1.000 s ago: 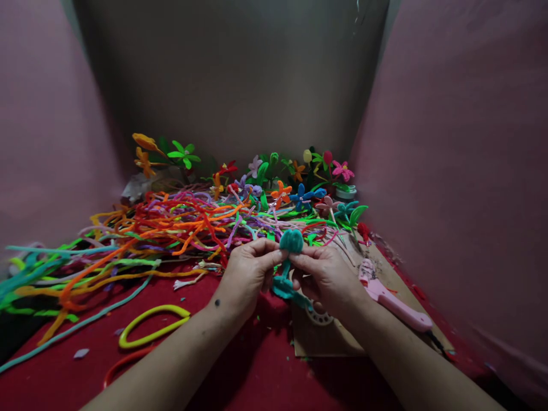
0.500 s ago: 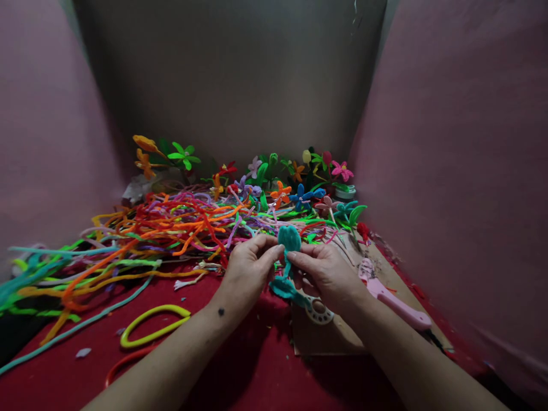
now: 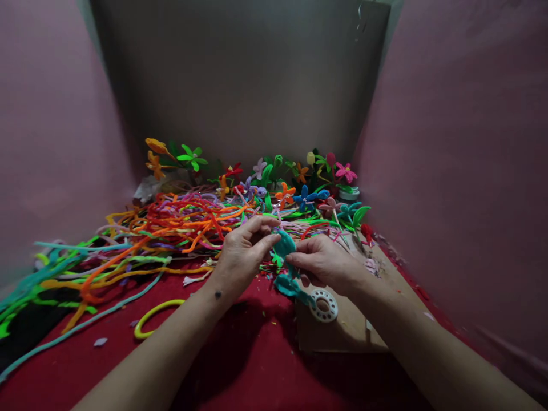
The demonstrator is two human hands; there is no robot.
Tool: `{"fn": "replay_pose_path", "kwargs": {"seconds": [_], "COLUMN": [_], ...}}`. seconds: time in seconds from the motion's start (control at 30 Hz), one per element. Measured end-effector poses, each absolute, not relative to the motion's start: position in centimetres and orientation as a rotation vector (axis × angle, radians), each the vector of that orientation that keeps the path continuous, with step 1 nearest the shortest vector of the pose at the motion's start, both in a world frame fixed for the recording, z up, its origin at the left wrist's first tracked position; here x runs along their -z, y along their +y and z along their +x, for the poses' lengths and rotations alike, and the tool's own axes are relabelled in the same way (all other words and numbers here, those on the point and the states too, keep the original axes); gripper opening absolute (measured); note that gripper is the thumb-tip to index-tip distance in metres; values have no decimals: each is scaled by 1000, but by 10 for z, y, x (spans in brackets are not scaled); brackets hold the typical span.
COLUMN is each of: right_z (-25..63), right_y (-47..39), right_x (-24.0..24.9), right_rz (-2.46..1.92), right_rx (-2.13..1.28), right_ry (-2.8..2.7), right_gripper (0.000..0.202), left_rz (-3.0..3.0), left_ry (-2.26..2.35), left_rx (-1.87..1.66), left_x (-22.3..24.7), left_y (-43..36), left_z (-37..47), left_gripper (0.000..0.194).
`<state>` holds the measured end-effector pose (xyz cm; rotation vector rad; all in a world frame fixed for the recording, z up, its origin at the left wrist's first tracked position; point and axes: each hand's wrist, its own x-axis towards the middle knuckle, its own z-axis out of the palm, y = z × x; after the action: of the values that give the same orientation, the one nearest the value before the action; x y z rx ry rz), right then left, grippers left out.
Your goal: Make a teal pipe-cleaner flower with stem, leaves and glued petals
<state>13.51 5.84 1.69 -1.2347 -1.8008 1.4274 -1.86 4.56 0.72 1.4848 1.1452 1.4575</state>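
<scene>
A teal pipe-cleaner flower (image 3: 284,244), shaped like a closed tulip, is between my two hands above the red cloth. My right hand (image 3: 323,260) pinches it low on the head, near its stem. My left hand (image 3: 245,246) has its thumb and fingertips at the upper left edge of the same bloom, in a loose pinch. Below hang teal fuzzy leaves (image 3: 291,287), reaching toward a white disc with holes (image 3: 324,306). The stem is partly covered by my right fingers.
A pile of colourful pipe cleaners (image 3: 171,222) spreads over the left and middle. Finished pipe-cleaner flowers (image 3: 303,197) stand along the back. Cardboard (image 3: 342,337) lies under my right arm, and a yellow ring (image 3: 148,319) is beside my left forearm. Pink walls flank both sides.
The flower head has tilted to the left, and my left fingers have shifted up to its upper edge. The pink-handled tool is now hidden behind my right arm. The view has shifted slightly.
</scene>
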Motion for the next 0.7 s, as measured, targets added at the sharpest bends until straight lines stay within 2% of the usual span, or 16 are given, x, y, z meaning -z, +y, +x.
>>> {"fn": "replay_pose_path", "kwargs": {"seconds": [0.3,0.7], "right_z": [137,138], "right_y": [62,60], "right_x": [-5,5], "right_rz": [-1116,-1007], "right_rx": [-1413,-1720], "right_ry": [-1836,-1489], "right_gripper": [21,17], "left_rz": [1809,2057], "left_ry": [1180,1192], "left_rx": [-1364,-1517], "left_x": [-6,-7], "left_y": [49,42], "left_z": [-30,-26], "left_gripper": [8,7]}}
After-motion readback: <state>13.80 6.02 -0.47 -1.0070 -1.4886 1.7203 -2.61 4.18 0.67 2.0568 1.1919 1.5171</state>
